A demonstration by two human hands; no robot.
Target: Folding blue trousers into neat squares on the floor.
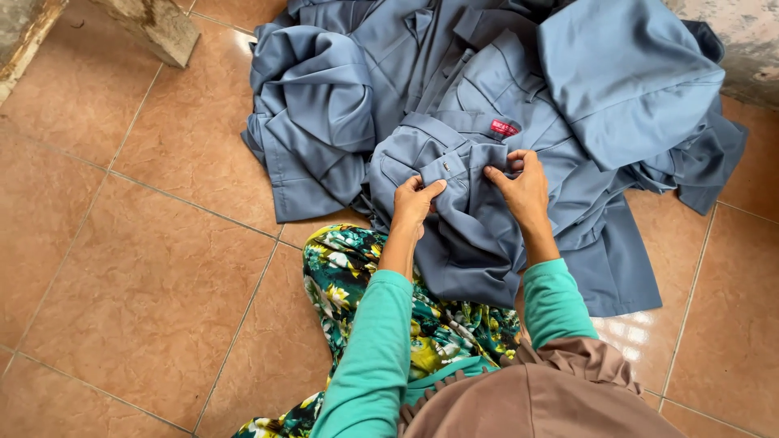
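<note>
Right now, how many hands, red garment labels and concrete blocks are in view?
Hands: 2, left hand and right hand, both gripping the grey-blue garment
Red garment label: 1
Concrete block: 1
Total: 4

Tiled floor (146, 268), heaped blue garments (324, 97), stone block (158, 28).

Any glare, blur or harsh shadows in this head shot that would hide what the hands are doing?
Head view: soft, even daylight, with no harsh shadows; glare only on the floor tiles beside the blue-grey garment. Left hand and right hand are sharp, pinching the fabric. Slight wide-angle bending at the edges.
</note>
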